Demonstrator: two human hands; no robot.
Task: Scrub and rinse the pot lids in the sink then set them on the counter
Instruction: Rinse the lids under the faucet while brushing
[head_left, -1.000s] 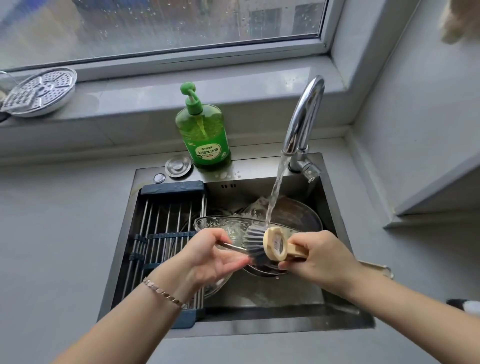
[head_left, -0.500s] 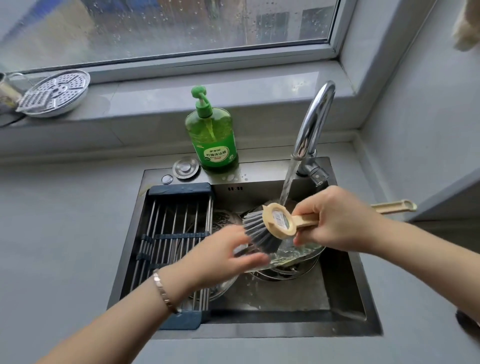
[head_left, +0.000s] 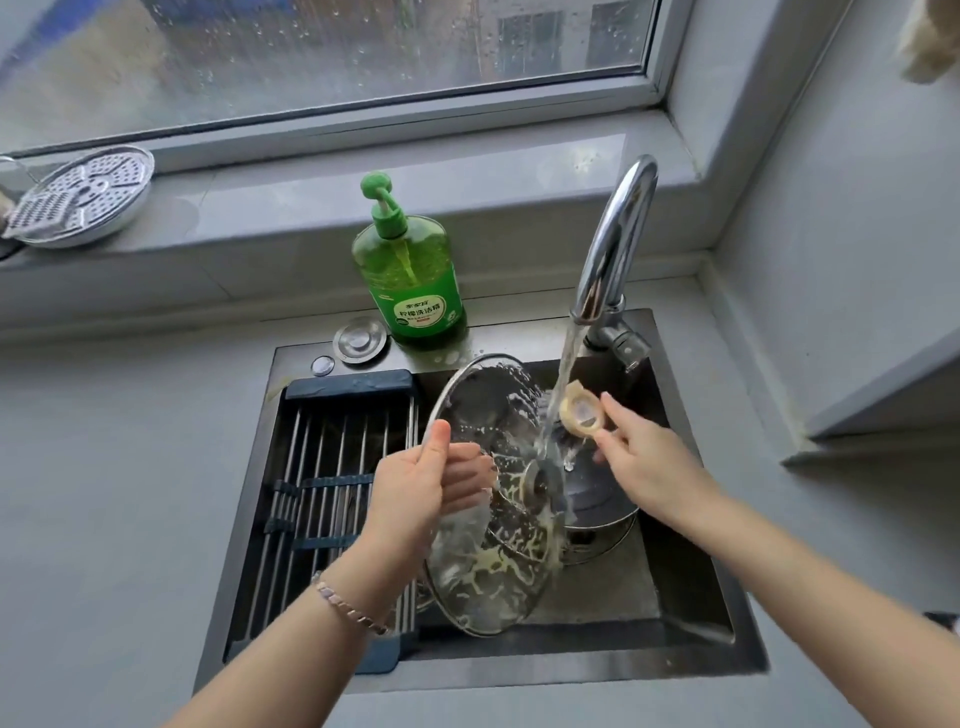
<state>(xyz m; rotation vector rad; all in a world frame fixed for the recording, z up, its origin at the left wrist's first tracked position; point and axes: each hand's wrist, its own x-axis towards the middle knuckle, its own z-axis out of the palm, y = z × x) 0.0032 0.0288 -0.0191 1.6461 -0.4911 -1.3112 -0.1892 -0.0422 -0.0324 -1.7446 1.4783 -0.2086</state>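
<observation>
Holding the glass lid on edge over the sink, the left hand has its grip clamped on the rim, thumb on the near face and fingers seen through the glass behind. The lid is tilted, its lower edge down inside the basin, streaked with yellowish suds. The right hand keeps its grip closed round the brush, whose beige head sits against the lid's upper right part, right under the stream from the faucet. A round sticker on the brush head is too blurred to read.

Behind the lid a steel pot sits in the basin. A blue-framed drying rack spans the sink's left part. On the sink's back ledge stands a green soap bottle; its label carries Chinese characters that appear to read 柠檬洗洁精, with smaller print illegible. A perforated metal plate rests on the windowsill, far left. Grey surface surrounds the sink.
</observation>
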